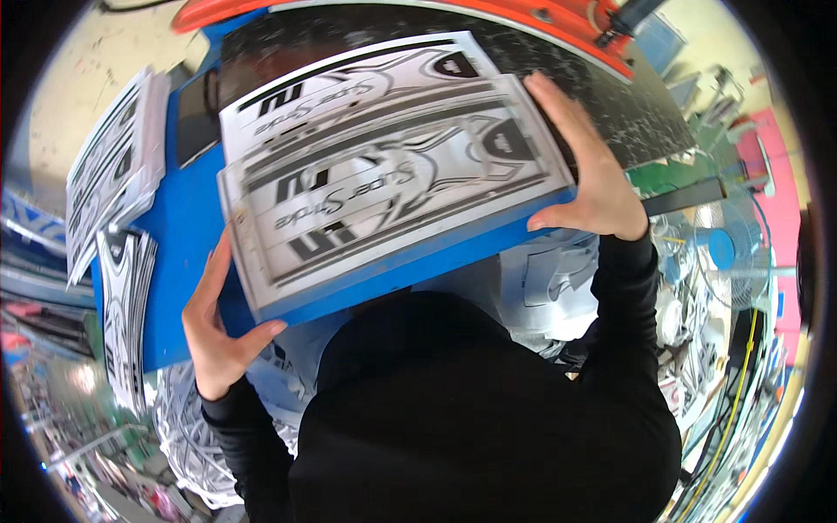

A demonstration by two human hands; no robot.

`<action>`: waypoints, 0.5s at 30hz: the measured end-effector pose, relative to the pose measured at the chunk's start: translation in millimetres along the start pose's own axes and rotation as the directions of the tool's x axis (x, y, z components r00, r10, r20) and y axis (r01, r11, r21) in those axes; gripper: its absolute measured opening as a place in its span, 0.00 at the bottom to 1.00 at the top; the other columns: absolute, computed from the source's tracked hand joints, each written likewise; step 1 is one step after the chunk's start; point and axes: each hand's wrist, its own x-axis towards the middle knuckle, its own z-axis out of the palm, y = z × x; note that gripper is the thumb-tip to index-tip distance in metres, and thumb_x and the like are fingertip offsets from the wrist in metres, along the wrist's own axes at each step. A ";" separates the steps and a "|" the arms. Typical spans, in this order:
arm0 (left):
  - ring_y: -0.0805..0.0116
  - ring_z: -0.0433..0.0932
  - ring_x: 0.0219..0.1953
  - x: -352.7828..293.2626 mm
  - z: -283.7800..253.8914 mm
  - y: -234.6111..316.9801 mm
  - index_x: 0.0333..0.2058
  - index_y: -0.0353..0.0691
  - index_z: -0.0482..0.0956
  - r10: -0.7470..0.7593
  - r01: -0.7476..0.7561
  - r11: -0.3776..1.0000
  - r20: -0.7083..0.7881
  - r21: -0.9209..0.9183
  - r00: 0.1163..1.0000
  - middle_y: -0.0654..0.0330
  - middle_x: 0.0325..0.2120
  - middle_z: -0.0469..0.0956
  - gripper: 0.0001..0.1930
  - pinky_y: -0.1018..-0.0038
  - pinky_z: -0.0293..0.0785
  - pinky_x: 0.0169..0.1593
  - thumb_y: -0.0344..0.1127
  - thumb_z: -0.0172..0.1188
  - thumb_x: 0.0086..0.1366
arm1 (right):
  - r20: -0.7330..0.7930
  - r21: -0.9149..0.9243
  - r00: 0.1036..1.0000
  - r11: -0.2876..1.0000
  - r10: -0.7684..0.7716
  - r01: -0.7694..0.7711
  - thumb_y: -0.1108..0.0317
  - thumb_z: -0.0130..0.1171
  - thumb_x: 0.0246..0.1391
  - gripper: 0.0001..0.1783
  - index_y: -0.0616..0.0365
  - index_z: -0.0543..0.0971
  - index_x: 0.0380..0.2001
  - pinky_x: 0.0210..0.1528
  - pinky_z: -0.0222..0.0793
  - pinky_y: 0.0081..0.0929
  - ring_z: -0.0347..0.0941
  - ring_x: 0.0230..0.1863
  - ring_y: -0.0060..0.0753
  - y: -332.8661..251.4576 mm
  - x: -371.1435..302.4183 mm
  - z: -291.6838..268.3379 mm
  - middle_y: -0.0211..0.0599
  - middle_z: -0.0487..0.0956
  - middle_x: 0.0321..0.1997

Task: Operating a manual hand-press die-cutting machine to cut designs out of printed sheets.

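- Head view: the left hand (216, 344) grips the lower-left corner of a clear-edged panel (410, 228), thumb in front, fingers along its left edge.
- The right hand (602, 187) grips the panel's right edge, fingers up the side and thumb at the lower corner.
- The panel lies tilted across the centre, a black-and-white print showing on it, overlapping a printed sheet (370, 83) above.
- Left of frame: a stack of printed sheets (122, 161) and a cut-out stack (126, 305) on the blue bench (185, 261).
- Upper right: a dark speckled slab (632, 122).
- Lower left: white scraps (196, 436).
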 end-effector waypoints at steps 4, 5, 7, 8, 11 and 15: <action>0.52 0.63 0.70 -0.3 5.1 2.8 0.67 0.24 0.63 -0.041 0.038 0.995 -0.028 -0.097 0.999 0.41 0.66 0.66 0.53 0.60 0.51 0.73 0.36 0.80 0.43 | 0.103 0.127 0.994 0.991 0.027 -0.040 0.45 0.82 0.32 0.68 0.49 0.55 0.75 0.77 0.39 0.57 0.50 0.78 0.54 9.4 -10.8 9.6 0.46 0.58 0.78; 0.52 0.63 0.70 -0.9 5.2 1.7 0.67 0.24 0.62 -0.052 0.045 0.990 -0.044 -0.131 0.998 0.40 0.67 0.66 0.53 0.60 0.51 0.73 0.37 0.80 0.44 | 0.134 0.121 0.991 0.992 0.021 -0.038 0.45 0.81 0.34 0.68 0.50 0.55 0.75 0.77 0.38 0.57 0.49 0.78 0.54 9.0 -10.9 11.0 0.47 0.58 0.77; 0.53 0.63 0.70 -1.4 5.2 -0.9 0.67 0.25 0.62 -0.036 0.031 0.992 -0.037 -0.123 0.999 0.40 0.67 0.65 0.53 0.60 0.52 0.73 0.40 0.81 0.46 | 0.117 0.100 0.993 0.995 0.015 -0.027 0.46 0.81 0.34 0.66 0.49 0.56 0.75 0.77 0.41 0.58 0.51 0.78 0.54 9.9 -11.0 11.4 0.49 0.60 0.76; 0.53 0.64 0.70 -0.2 6.0 0.1 0.67 0.25 0.62 -0.057 0.051 0.990 -0.043 -0.134 0.997 0.40 0.67 0.65 0.54 0.60 0.52 0.72 0.42 0.82 0.46 | 0.098 0.116 0.995 0.993 0.004 -0.015 0.46 0.81 0.35 0.66 0.49 0.57 0.75 0.76 0.42 0.58 0.52 0.77 0.55 11.8 -12.2 12.6 0.50 0.61 0.75; 0.53 0.64 0.69 1.4 7.6 3.6 0.67 0.24 0.61 -0.094 0.087 0.984 -0.041 -0.157 0.995 0.39 0.67 0.65 0.55 0.60 0.54 0.72 0.44 0.82 0.47 | 0.059 0.132 0.998 0.991 -0.010 0.002 0.45 0.81 0.35 0.64 0.48 0.58 0.74 0.75 0.46 0.58 0.54 0.76 0.56 14.6 -14.4 15.6 0.53 0.63 0.74; 0.54 0.65 0.69 1.7 6.7 4.5 0.68 0.23 0.59 -0.103 0.094 0.979 -0.038 -0.180 0.994 0.40 0.67 0.65 0.56 0.61 0.54 0.72 0.43 0.82 0.47 | 0.034 0.137 0.999 0.990 -0.024 0.019 0.43 0.81 0.34 0.66 0.48 0.58 0.74 0.75 0.46 0.59 0.54 0.76 0.55 15.3 -14.4 16.6 0.52 0.62 0.74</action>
